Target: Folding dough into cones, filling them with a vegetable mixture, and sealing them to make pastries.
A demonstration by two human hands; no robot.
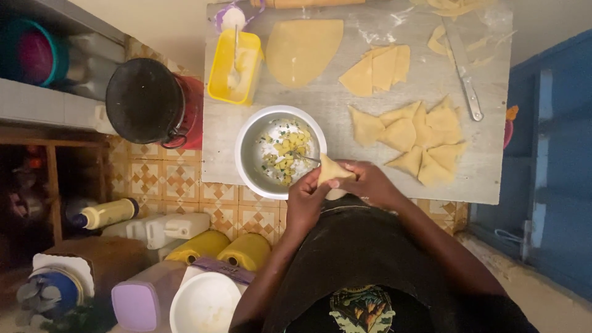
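Observation:
Both my hands hold one folded triangular dough pocket (332, 170) just over the near edge of the board. My left hand (306, 198) pinches its left side and my right hand (369, 182) cups its right side. A metal bowl (253, 154) with yellow diced filling and a spoon (306, 158) sits right beside my left hand. Several filled dough triangles (412, 137) lie in a pile to the right of my hands. Cut dough wedges (377, 69) and a half round dough sheet (303, 50) lie farther back.
A wooden board (345, 105) carries everything. A yellow tub (217, 74) with white paste stands at its back left, a knife (464, 79) at the back right. A black pot lid (143, 100) sits left. Bottles and jugs (185, 237) crowd the tiled floor, a blue door (555, 154) right.

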